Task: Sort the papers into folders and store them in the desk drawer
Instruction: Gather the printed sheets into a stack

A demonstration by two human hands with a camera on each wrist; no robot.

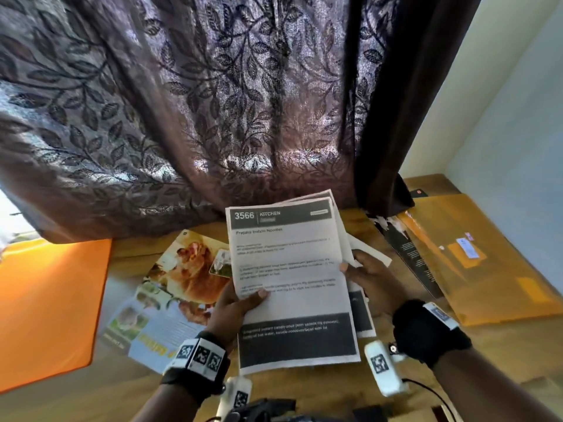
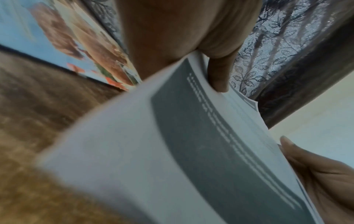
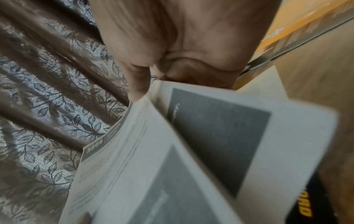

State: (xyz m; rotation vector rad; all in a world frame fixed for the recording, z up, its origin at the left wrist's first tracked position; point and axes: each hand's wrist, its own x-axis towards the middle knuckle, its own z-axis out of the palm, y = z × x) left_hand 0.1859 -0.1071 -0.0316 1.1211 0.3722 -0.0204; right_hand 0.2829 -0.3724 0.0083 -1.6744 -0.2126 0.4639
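- An orange folder (image 1: 51, 312) lies flat at the far left of the wooden desk (image 1: 329, 388), partly under the hem of a leaf-patterned curtain (image 1: 189, 95).
- Beside it, colourful food leaflets (image 1: 170, 287) are spread on the desk — they overlap one another.
- The left hand (image 1: 236, 306) has its grip closed on the left edge of the printed papers (image 1: 292, 287), thumb on the top sheet and fingers hidden behind.
- The papers are held tilted above the desk's middle; the top sheet reads "3566 KITCHEN".
- The right hand (image 1: 370, 280) pinches the right edge of the same papers — more sheets fan out behind its fingers.
- A dark booklet (image 1: 408, 257) lies to the right, just beside a large yellow-brown envelope (image 1: 487, 263) at the desk's right end.
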